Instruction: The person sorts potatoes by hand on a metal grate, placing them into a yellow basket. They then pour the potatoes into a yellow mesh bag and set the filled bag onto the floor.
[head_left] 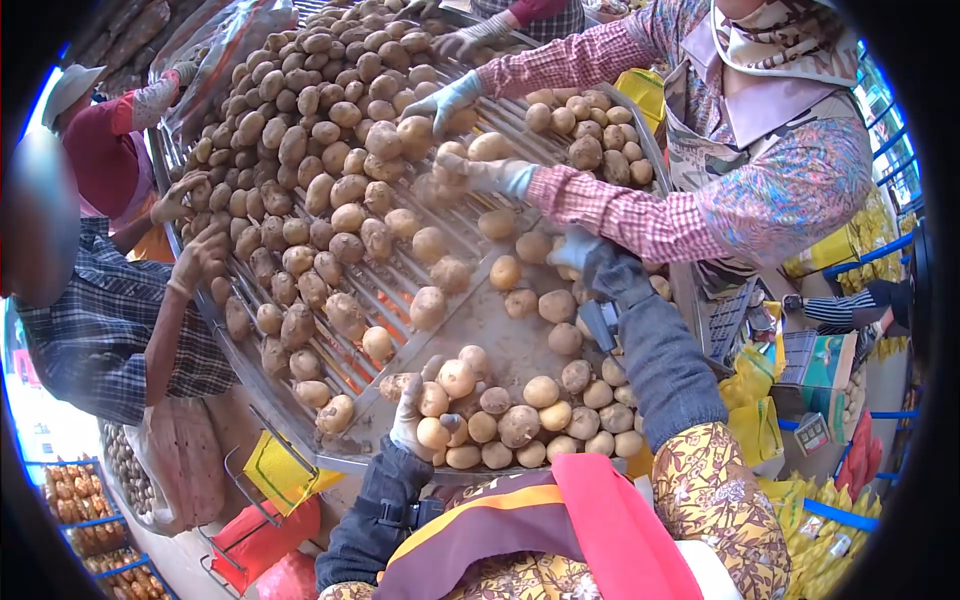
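Note:
My left hand (408,424), in a pale glove, is at the near edge of the sorting table among potatoes. Its fingers curl around a potato (433,433), and another potato (432,400) lies against the fingers. My right hand (574,249), in a light blue glove, reaches far forward over the right side of the table, close to a potato (533,247). The dark sleeve partly covers it, so its grip does not show clearly. Between my arms, several potatoes (519,426) are gathered along the near rim.
A big heap of potatoes (300,120) covers the slatted rack (400,315). Opposite on the right, a co-worker's gloved hands (450,100) handle potatoes; another person's bare hands (200,255) work at the left. Yellow bags (285,470) hang below the rim, and a crate (797,355) stands at right.

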